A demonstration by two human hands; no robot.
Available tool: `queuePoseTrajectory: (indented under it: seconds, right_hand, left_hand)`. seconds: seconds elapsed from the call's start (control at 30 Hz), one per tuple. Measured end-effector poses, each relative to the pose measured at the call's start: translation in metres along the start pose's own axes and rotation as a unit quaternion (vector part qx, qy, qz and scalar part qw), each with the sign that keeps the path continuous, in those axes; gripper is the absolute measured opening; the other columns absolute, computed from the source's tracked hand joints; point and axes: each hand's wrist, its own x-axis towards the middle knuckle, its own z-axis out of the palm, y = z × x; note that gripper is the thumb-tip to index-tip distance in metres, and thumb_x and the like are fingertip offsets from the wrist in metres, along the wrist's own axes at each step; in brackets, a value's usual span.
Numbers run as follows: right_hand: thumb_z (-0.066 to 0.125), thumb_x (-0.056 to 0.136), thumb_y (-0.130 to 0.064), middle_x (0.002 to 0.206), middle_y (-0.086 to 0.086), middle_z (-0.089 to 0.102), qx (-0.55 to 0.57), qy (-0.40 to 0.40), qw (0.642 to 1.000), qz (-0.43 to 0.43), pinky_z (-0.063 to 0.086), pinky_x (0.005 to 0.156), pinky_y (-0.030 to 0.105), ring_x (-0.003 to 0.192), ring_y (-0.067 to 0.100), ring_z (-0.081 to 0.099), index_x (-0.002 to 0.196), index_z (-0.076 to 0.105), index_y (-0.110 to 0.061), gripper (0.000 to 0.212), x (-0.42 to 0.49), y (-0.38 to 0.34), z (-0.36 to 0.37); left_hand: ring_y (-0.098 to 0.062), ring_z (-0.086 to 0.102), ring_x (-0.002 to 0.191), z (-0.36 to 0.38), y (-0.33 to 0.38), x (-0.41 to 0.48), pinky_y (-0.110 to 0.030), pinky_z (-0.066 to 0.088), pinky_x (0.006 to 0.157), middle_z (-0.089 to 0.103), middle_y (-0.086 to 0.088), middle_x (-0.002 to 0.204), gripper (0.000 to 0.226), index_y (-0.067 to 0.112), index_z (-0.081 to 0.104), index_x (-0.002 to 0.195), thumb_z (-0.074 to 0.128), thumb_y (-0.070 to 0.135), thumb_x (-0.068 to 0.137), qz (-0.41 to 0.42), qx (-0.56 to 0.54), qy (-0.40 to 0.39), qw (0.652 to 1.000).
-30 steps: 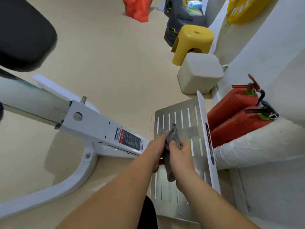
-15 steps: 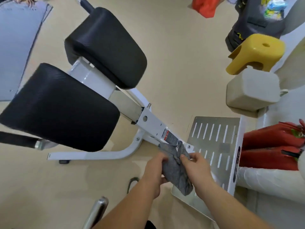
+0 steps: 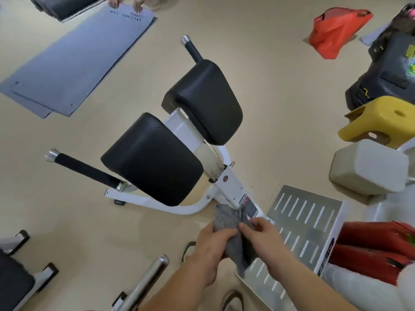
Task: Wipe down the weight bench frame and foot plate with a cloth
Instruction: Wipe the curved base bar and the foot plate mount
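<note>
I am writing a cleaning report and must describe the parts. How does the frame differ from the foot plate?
The frame is white painted tube; the foot plate is bare grey metal. The frame is a long beam; the foot plate is a flat sheet. The foot plate has rows of slots; the frame carries a label. Both look like metal.

L hand (image 3: 213, 241) & R hand (image 3: 262, 234) both pinch the grey cloth (image 3: 226, 217), bunched betw. them, at the frame (image 3: 233, 187) end by the foot plate (image 3: 310, 212)'s left edge. Cloth tail hangs over that edge. Two black pads (image 3: 155, 158) top the frame. Extinguishers (image 3: 377, 234) lie along the plate's right edge. Stool (image 3: 379, 120) is beyond its far-right corner, mat (image 3: 74, 63) well apart on the floor (image 3: 280, 108).
</note>
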Motion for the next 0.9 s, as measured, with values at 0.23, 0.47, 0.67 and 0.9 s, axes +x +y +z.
queuePoseTrajectory:
  seconds: [0.23,0.47,0.67,0.9]
  right_hand:
    - [0.056,0.102,-0.037,0.086,0.002,0.065,-0.100,-0.014,0.995,-0.017,0.045,0.065,0.030,0.076,0.016,0.058,0.091,0.065,-0.015,0.026,-0.048,-0.016,-0.011]
    - [0.049,0.105,-0.035,0.114,-0.005,0.063,-0.250,-0.111,0.954,-0.120,0.050,0.092,0.031,0.108,0.017,0.061,0.119,0.059,-0.023,0.021,-0.110,-0.101,0.031]
    - [0.052,0.104,-0.041,0.111,-0.016,0.065,-0.239,-0.153,0.934,-0.218,0.052,0.084,0.020,0.104,0.004,0.061,0.118,0.062,-0.034,0.019,-0.155,-0.158,0.093]
    - [0.057,0.102,-0.041,0.108,-0.011,0.071,-0.144,-0.185,0.945,-0.227,0.059,0.084,0.026,0.102,0.009,0.067,0.117,0.066,-0.034,0.019,-0.177,-0.214,0.122]
  left_hand:
    - [-0.029,0.078,0.086,-0.020,-0.010,-0.061,-0.049,0.065,0.079,0.080,-0.009,0.093,0.020,0.012,0.071,0.111,0.063,0.006,0.094,0.016,-0.073,0.122,0.990]
    - [-0.027,0.076,0.087,-0.076,0.037,-0.142,-0.037,0.063,0.067,0.078,-0.007,0.097,0.013,0.018,0.068,0.107,0.065,0.012,0.096,0.075,-0.122,0.167,0.975]
    - [-0.027,0.074,0.094,-0.139,0.088,-0.189,-0.050,0.060,0.089,0.079,-0.004,0.098,0.017,0.024,0.067,0.112,0.068,0.030,0.096,0.102,-0.137,0.143,0.975]
    - [-0.029,0.075,0.098,-0.173,0.142,-0.215,-0.047,0.063,0.085,0.078,-0.011,0.101,0.023,0.012,0.071,0.113,0.064,0.021,0.094,0.146,-0.133,0.104,0.975]
